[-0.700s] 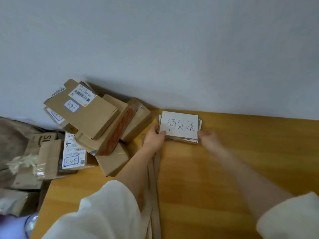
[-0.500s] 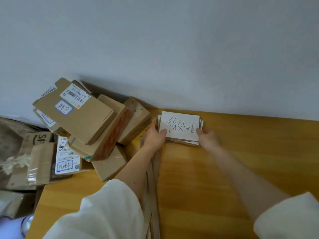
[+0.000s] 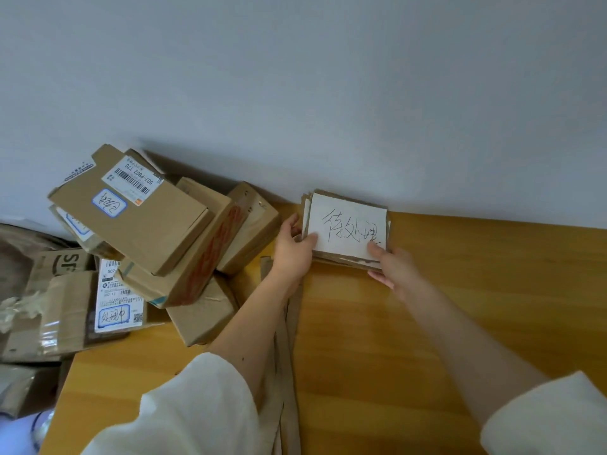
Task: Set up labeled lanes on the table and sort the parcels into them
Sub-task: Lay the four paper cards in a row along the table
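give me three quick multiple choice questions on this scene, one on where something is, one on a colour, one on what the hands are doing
1. Where is the pile of parcels?
A. left end of the table
B. right end of the table
C. under the sign cards

2. What colour is the table top?
A. white
B. yellow-orange wood
C. black

3. What are the hands doing?
A. both hang idle
B. both hold the stack of sign cards
C. one lifts a parcel

Answers:
1 A, the boxes heap by the wall on the left.
2 B, bare wood shows on the right.
3 B, the left hand and right hand each have a grip on a side of the stack.
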